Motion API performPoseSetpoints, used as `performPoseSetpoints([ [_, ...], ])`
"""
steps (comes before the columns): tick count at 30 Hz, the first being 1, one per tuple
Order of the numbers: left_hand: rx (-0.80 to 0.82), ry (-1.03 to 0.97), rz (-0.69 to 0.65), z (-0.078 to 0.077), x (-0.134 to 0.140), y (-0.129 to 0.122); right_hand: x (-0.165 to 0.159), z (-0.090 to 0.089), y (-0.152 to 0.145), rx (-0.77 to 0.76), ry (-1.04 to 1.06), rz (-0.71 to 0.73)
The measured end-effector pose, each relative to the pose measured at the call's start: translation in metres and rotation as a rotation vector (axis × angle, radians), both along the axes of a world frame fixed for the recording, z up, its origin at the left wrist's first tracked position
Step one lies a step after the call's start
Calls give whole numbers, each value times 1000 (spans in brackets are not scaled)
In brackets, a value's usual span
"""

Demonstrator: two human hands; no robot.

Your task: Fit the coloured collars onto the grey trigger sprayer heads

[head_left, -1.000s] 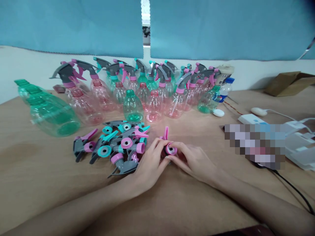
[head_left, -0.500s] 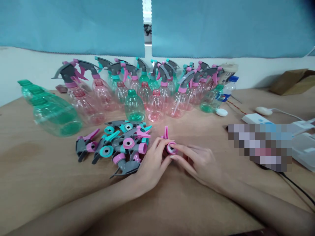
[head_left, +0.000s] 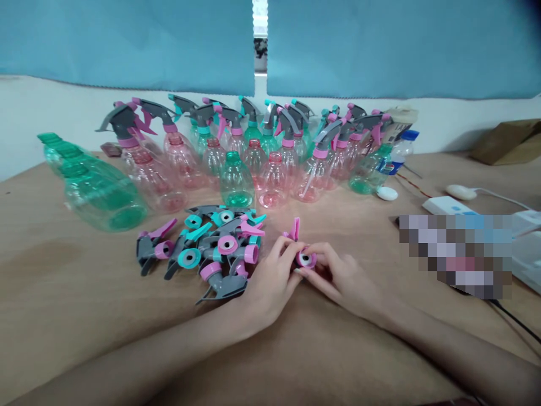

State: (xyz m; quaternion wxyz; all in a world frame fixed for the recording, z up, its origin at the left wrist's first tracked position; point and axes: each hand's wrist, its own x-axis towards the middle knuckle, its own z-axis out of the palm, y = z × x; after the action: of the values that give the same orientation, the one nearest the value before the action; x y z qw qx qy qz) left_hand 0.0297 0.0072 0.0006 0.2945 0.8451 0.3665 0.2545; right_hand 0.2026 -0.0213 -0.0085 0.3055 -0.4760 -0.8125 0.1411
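Observation:
Between my two hands is a spray bottle trigger head (head_left: 306,258) with a pink collar and pink trigger, its collar opening turned toward me. My left hand (head_left: 276,276) is closed around its body, which the fingers mostly hide. The thumb and fingertips of my right hand (head_left: 342,276) pinch the pink collar from the right. Just left of my left hand lies a pile of loose grey trigger heads (head_left: 226,245) with pink or teal collars. Behind the hands stand open bottles, among them a green bottle (head_left: 236,180) and a pink bottle (head_left: 274,183).
Rows of spray bottles with heads fitted (head_left: 287,127) line the wall. Tilted green bottles (head_left: 105,197) overlap at left. A blue-capped drink bottle (head_left: 401,149), a white power strip (head_left: 448,206), a blurred-out phone-like object (head_left: 454,254) with a cable and a brown paper bag (head_left: 505,141) are at right.
My right fingertip has moved off the white disc inside the collar and now grips the collar's edge. The camera view has shifted slightly, carrying everything a little to the right.

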Motion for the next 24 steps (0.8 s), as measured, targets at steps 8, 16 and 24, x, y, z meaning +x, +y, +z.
performPoseSetpoints([
  [8,-36,61,-47,3,-1,-3,5,-4,1,-47,60,39],
  [16,-3,97,-61,3,0,-3,5,3,0,102,11,38],
  [24,10,67,-80,1,1,0,5,8,5,298,-116,112],
])
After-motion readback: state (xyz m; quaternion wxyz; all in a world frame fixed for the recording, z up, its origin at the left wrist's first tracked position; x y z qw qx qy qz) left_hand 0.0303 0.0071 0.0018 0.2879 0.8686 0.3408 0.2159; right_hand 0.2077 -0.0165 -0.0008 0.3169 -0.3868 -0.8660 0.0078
